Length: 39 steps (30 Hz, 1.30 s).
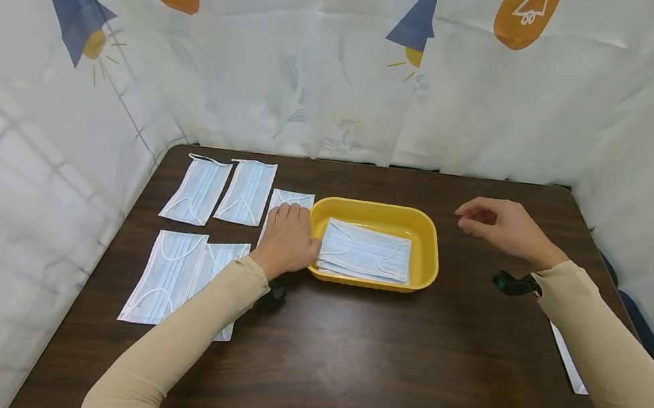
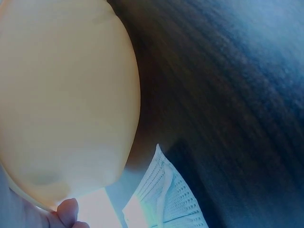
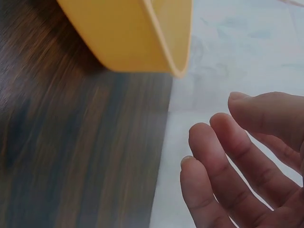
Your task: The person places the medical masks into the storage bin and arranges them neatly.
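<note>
- The yellow tray is sitting about mid-table on the dark wooden table, so I'm placing everything off that.
- Inside the tray a small stack of blue face masks is lying flat, ear loops showing on top.
- The left hand is resting palm down on a mask right against the tray's left side, fingers laid out straight and pressing on it, not curling around anything. Thumb side is just beside the tray's rim.
- The left wrist view is basically showing the tray's yellow wall close up, with a bit of mask next to it and one fingertip at the bottom edge.
- The right hand is hovering to the right of the tray, apart from it, fingers loosely bent and holding nothing. The right wrist view is showing those relaxed fingers with the tray's corner above them.
- Further left of the tray, four more masks are lying in two rows: two up top and two overlapping nearer the person.
- Well to the right of the tray, a white strip is peeking out from under the right sleeve.
</note>
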### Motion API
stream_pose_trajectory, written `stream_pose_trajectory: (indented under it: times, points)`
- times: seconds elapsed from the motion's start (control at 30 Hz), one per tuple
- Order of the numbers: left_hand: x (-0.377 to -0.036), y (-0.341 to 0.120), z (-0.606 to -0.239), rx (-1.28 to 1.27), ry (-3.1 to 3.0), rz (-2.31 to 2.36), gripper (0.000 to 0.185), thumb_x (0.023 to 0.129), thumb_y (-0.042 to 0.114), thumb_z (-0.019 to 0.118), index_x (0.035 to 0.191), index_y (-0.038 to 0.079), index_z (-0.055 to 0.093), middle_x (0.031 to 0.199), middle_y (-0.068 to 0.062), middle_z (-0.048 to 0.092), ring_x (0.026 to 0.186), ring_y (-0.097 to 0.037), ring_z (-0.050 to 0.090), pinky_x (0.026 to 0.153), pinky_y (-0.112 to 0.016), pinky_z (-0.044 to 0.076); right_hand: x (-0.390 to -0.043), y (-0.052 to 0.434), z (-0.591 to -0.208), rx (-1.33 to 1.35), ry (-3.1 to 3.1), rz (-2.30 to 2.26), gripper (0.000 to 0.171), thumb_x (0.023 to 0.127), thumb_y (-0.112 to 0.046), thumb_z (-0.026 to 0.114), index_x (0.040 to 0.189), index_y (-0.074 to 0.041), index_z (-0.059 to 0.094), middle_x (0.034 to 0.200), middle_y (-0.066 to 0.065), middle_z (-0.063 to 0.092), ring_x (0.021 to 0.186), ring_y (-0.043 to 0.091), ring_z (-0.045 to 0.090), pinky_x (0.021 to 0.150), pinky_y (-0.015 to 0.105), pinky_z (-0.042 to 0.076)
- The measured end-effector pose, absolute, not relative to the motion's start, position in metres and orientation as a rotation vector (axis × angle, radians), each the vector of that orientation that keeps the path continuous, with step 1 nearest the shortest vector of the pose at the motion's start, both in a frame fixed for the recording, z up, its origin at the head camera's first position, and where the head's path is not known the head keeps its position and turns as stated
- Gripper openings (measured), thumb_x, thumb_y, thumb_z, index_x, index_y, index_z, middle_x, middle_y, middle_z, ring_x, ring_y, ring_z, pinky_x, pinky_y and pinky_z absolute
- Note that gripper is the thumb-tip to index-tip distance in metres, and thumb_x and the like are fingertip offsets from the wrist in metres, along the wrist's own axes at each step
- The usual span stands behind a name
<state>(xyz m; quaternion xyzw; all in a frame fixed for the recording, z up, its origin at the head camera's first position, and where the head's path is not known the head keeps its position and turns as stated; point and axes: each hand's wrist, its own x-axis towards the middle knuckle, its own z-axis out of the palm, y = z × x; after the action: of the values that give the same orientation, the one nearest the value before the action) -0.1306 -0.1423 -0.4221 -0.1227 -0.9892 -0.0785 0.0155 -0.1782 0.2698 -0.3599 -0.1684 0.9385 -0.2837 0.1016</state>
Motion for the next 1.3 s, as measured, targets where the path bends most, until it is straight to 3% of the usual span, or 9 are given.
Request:
stream_pose_trajectory:
  times: [0.2, 0.47, 0.83, 1.03, 1.1, 1.17, 1.3]
  points:
    - [-0.130, -0.141, -0.422, -0.384, -3.078, -0.248, 0.035, 0.093, 0.031, 0.048, 0.105, -0.002, 0.054, 0.097, -0.016, 0.051, 0.100, -0.036, 0.045, 0.095, -0.050, 0.036, -0.172, 0.287, -0.366, -0.425, 2.789, -0.861, 0.029, 0.101, -0.036, 0.066, 0.124, -0.018, 0.069, 0.111, 0.009, 0.075, 0.091, 0.024, 0.071, 0.070, 0.027, 0.056]
    - [-0.130, -0.141, -0.422, -0.377, -3.079, -0.245, 0.033, 0.093, 0.031, 0.048, 0.102, 0.000, 0.053, 0.098, -0.017, 0.051, 0.102, -0.037, 0.045, 0.097, -0.051, 0.036, -0.162, 0.310, -0.372, -0.364, 2.818, -0.899, 0.033, 0.100, -0.037, 0.066, 0.125, -0.015, 0.069, 0.113, 0.011, 0.076, 0.090, 0.018, 0.074, 0.072, 0.022, 0.056]
    - [-0.131, -0.140, -0.422, -0.369, -3.090, -0.210, 0.035, 0.093, 0.032, 0.047, 0.103, -0.001, 0.053, 0.099, -0.017, 0.051, 0.104, -0.038, 0.046, 0.098, -0.052, 0.036, -0.149, 0.344, -0.381, -0.225, 2.849, -0.930, 0.042, 0.100, -0.043, 0.064, 0.131, -0.013, 0.066, 0.121, 0.017, 0.075, 0.086, -0.012, 0.065, 0.073, 0.018, 0.053]
    - [-0.130, -0.140, -0.421, -0.370, -3.096, -0.208, 0.035, 0.094, 0.031, 0.047, 0.104, -0.002, 0.054, 0.100, -0.019, 0.052, 0.103, -0.039, 0.046, 0.098, -0.052, 0.037, -0.139, 0.359, -0.386, -0.157, 2.889, -0.922, 0.045, 0.100, -0.044, 0.064, 0.131, -0.012, 0.066, 0.121, 0.018, 0.075, 0.082, -0.012, 0.063, 0.071, 0.016, 0.051]
    - [-0.130, -0.140, -0.421, -0.370, -3.092, -0.209, 0.035, 0.094, 0.031, 0.048, 0.104, -0.002, 0.054, 0.100, -0.019, 0.053, 0.103, -0.039, 0.046, 0.098, -0.052, 0.037, -0.135, 0.365, -0.389, -0.132, 2.903, -0.946, 0.045, 0.100, -0.043, 0.064, 0.132, -0.011, 0.065, 0.117, 0.010, 0.076, 0.082, -0.012, 0.063, 0.071, 0.015, 0.050]
    - [-0.130, -0.141, -0.421, -0.369, -3.086, -0.210, 0.036, 0.093, 0.031, 0.048, 0.104, -0.003, 0.054, 0.101, -0.019, 0.053, 0.103, -0.039, 0.046, 0.097, -0.052, 0.037, -0.131, 0.371, -0.392, -0.101, 2.912, -0.982, 0.046, 0.100, -0.043, 0.064, 0.133, -0.012, 0.063, 0.110, -0.008, 0.075, 0.082, -0.012, 0.064, 0.070, 0.014, 0.050]
    - [-0.131, -0.141, -0.420, -0.377, -3.075, -0.217, 0.037, 0.093, 0.031, 0.048, 0.104, -0.003, 0.054, 0.101, -0.020, 0.053, 0.103, -0.039, 0.046, 0.098, -0.052, 0.037, -0.124, 0.384, -0.401, -0.031, 2.924, -1.039, 0.048, 0.099, -0.044, 0.065, 0.136, -0.013, 0.060, 0.097, -0.038, 0.059, 0.082, -0.012, 0.063, 0.068, 0.016, 0.052]
